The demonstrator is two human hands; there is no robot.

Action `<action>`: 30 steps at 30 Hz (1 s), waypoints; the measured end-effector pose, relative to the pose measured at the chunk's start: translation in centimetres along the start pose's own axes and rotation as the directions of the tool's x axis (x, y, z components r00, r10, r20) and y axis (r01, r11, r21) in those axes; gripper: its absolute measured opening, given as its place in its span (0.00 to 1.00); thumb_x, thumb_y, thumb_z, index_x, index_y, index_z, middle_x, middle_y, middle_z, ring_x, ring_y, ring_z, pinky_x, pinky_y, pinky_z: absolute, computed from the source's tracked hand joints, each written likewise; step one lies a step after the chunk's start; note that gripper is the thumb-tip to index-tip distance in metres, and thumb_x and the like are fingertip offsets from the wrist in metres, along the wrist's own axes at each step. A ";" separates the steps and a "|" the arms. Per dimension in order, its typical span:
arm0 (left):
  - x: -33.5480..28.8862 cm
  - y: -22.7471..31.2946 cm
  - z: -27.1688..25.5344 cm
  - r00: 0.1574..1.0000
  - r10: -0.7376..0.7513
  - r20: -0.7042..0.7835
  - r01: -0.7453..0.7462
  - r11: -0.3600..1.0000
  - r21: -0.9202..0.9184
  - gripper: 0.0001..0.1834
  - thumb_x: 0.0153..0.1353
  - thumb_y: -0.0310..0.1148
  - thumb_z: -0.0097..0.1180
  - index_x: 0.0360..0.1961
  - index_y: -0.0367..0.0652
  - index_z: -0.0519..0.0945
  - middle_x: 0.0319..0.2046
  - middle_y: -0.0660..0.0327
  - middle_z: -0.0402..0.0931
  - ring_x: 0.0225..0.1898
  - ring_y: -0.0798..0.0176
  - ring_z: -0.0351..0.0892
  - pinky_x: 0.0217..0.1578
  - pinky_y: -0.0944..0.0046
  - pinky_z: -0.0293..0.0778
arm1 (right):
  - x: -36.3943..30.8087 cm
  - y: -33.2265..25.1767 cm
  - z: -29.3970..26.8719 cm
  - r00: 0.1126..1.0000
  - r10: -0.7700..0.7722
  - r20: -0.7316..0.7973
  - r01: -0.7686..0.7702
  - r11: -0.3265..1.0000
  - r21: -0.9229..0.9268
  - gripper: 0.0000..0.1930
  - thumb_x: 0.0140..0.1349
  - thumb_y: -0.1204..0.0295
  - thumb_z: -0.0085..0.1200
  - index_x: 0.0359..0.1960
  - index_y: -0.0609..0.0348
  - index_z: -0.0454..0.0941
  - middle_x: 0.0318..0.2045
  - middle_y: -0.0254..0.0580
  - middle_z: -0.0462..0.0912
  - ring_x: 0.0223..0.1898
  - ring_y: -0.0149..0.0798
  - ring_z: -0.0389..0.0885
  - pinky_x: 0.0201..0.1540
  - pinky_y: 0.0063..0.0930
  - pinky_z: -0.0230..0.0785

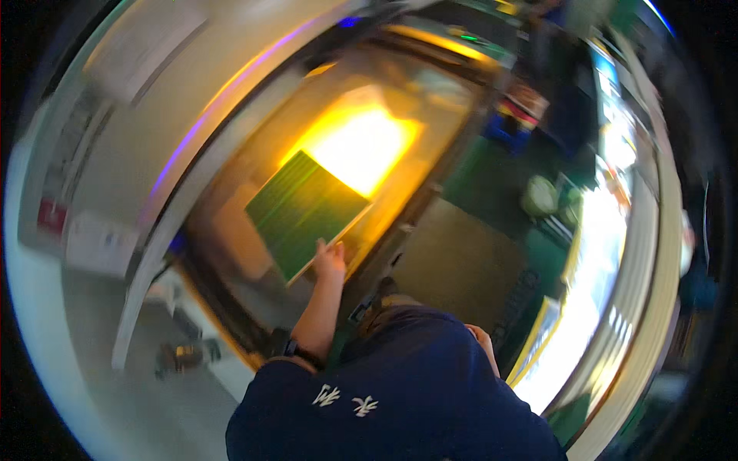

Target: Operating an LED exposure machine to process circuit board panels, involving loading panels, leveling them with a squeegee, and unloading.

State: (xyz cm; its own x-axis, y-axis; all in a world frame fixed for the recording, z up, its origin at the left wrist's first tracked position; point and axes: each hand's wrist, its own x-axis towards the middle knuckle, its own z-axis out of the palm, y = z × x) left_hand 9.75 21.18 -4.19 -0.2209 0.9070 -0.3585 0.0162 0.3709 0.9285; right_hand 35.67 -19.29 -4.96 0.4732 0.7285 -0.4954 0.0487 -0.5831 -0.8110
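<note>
A flat green rectangular panel (304, 215), faintly striped like a circuit board panel, lies tilted across a brightly lit yellow work surface. My left hand (330, 259) grips its near edge at the corner, with the fingers round the rim. Beyond the panel, the yellow glare (365, 142) washes out the surface. Of my right arm only a small patch of skin (484, 342) shows beside my dark blue shirt. The shirt hides the rest, so its fingers cannot be made out.
A dark frame (419, 207) borders the lit bed, and a pale raised machine cover (223, 84) stands along its left. On the right are a brown mat (461, 250) on a green floor and a brightly lit bench (596, 253). Blur softens the far end.
</note>
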 end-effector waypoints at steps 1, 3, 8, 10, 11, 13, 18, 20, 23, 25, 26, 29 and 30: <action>3.0 -2.1 -2.3 0.950 -0.313 0.001 0.195 0.589 -0.784 0.15 0.67 0.39 0.55 0.48 0.42 0.72 0.38 0.53 0.77 0.39 0.57 0.78 0.43 0.57 0.76 | 2.4 -1.8 0.5 0.998 0.027 0.064 -0.024 0.999 -0.040 0.17 0.67 0.63 0.51 0.51 0.61 0.80 0.44 0.45 0.85 0.47 0.38 0.82 0.52 0.30 0.71; 3.7 -0.6 -3.5 0.926 -0.378 -0.008 0.219 0.551 -0.805 0.15 0.68 0.40 0.53 0.48 0.42 0.72 0.38 0.54 0.78 0.39 0.58 0.79 0.43 0.56 0.76 | 6.8 -4.9 1.4 0.993 0.064 0.099 -0.054 0.994 -0.099 0.16 0.67 0.65 0.52 0.51 0.60 0.80 0.43 0.45 0.85 0.46 0.38 0.83 0.50 0.30 0.72; 4.8 -1.2 -8.7 0.846 -0.380 0.374 0.532 0.572 -0.624 0.19 0.70 0.46 0.48 0.49 0.41 0.72 0.44 0.56 0.79 0.40 0.58 0.80 0.40 0.54 0.76 | 16.6 -17.1 3.2 0.938 -0.027 0.345 0.231 0.791 -0.566 0.17 0.63 0.70 0.53 0.53 0.60 0.78 0.44 0.46 0.84 0.46 0.42 0.83 0.50 0.34 0.73; 6.3 -3.8 -11.0 0.962 -0.003 0.272 -0.077 0.957 0.281 0.26 0.69 0.52 0.44 0.57 0.43 0.71 0.59 0.53 0.71 0.54 0.50 0.75 0.50 0.41 0.72 | 18.3 -25.9 4.3 0.867 -0.175 0.467 0.399 0.805 -0.440 0.18 0.62 0.71 0.53 0.55 0.60 0.77 0.49 0.50 0.81 0.52 0.46 0.80 0.56 0.37 0.70; 6.4 -2.5 -10.7 0.959 -0.009 0.282 -0.069 0.961 0.267 0.26 0.69 0.52 0.44 0.57 0.43 0.71 0.59 0.53 0.71 0.54 0.50 0.75 0.50 0.41 0.72 | 18.4 -30.0 4.4 0.840 -0.359 0.406 0.523 0.733 -0.434 0.19 0.62 0.72 0.53 0.55 0.60 0.76 0.52 0.51 0.79 0.55 0.47 0.78 0.59 0.37 0.67; 5.5 2.2 -10.9 0.951 0.309 0.032 -0.108 0.233 0.967 0.33 0.66 0.57 0.44 0.67 0.52 0.64 0.70 0.55 0.57 0.68 0.43 0.58 0.61 0.27 0.53 | 20.1 -36.1 3.9 0.730 -0.637 0.248 0.679 0.635 -0.368 0.20 0.61 0.72 0.54 0.56 0.61 0.75 0.56 0.51 0.76 0.62 0.50 0.70 0.65 0.39 0.60; 7.2 0.4 -14.7 0.974 0.201 0.102 -0.146 0.218 0.965 0.37 0.65 0.61 0.41 0.72 0.60 0.57 0.75 0.63 0.43 0.74 0.41 0.36 0.65 0.24 0.32 | 19.4 -55.7 3.0 -0.165 -0.986 -0.011 0.845 -0.136 -0.517 0.33 0.55 0.74 0.61 0.64 0.61 0.65 0.65 0.52 0.65 0.66 0.48 0.64 0.68 0.40 0.57; 6.9 0.2 -14.9 0.979 0.159 0.124 -0.154 0.196 0.968 0.38 0.65 0.62 0.41 0.72 0.60 0.56 0.75 0.64 0.40 0.74 0.41 0.35 0.66 0.25 0.32 | 17.5 -62.7 3.5 -0.121 -0.977 0.173 0.845 -0.193 -0.498 0.30 0.49 0.73 0.65 0.57 0.58 0.72 0.57 0.49 0.74 0.62 0.48 0.69 0.64 0.42 0.62; 6.8 0.2 -15.2 0.973 0.179 0.149 -0.176 0.148 0.973 0.38 0.65 0.62 0.40 0.72 0.60 0.55 0.75 0.65 0.40 0.74 0.42 0.34 0.65 0.24 0.33 | 18.2 -65.4 4.0 -0.005 -0.971 0.238 0.878 -0.119 -0.464 0.25 0.42 0.72 0.67 0.47 0.56 0.78 0.45 0.44 0.80 0.52 0.50 0.75 0.57 0.44 0.66; 6.9 0.8 -14.9 0.986 0.094 0.135 -0.152 0.205 0.967 0.38 0.65 0.62 0.40 0.73 0.60 0.55 0.75 0.62 0.38 0.75 0.42 0.31 0.65 0.24 0.33 | 19.2 -65.1 4.7 -0.094 -0.957 0.274 0.815 -0.232 -0.531 0.20 0.37 0.72 0.67 0.37 0.54 0.79 0.36 0.41 0.79 0.43 0.51 0.76 0.52 0.46 0.66; 6.5 0.8 -14.4 0.986 0.103 0.134 -0.153 0.204 0.967 0.38 0.65 0.62 0.40 0.73 0.60 0.55 0.75 0.62 0.38 0.75 0.42 0.31 0.65 0.24 0.33 | 19.4 -64.4 4.6 -0.101 -0.958 0.268 0.814 -0.234 -0.531 0.20 0.37 0.72 0.67 0.37 0.54 0.79 0.36 0.41 0.79 0.43 0.51 0.76 0.52 0.46 0.66; 4.3 1.1 -11.8 0.989 0.095 0.111 -0.133 0.279 0.951 0.39 0.67 0.63 0.37 0.72 0.51 0.55 0.71 0.49 0.49 0.72 0.36 0.43 0.65 0.26 0.35 | 18.9 -60.1 3.4 -0.012 -0.930 0.368 0.864 -0.194 -0.464 0.19 0.32 0.73 0.67 0.32 0.50 0.79 0.31 0.37 0.79 0.39 0.51 0.76 0.48 0.45 0.65; 2.7 2.7 -9.2 0.993 -0.018 0.116 -0.104 0.333 0.937 0.39 0.67 0.63 0.36 0.70 0.49 0.59 0.69 0.45 0.56 0.70 0.36 0.51 0.66 0.29 0.41 | 19.1 -58.2 2.4 0.071 -0.892 0.446 0.855 -0.175 -0.487 0.19 0.32 0.74 0.67 0.31 0.49 0.79 0.29 0.36 0.79 0.40 0.50 0.76 0.48 0.45 0.64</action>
State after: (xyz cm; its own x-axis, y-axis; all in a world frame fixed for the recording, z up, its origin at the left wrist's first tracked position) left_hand 0.20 22.82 -1.78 -0.1064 0.9174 -0.3835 0.9423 0.2162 0.2558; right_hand 39.73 29.39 32.04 -0.4021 0.7325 0.5493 0.8249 0.5502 -0.1298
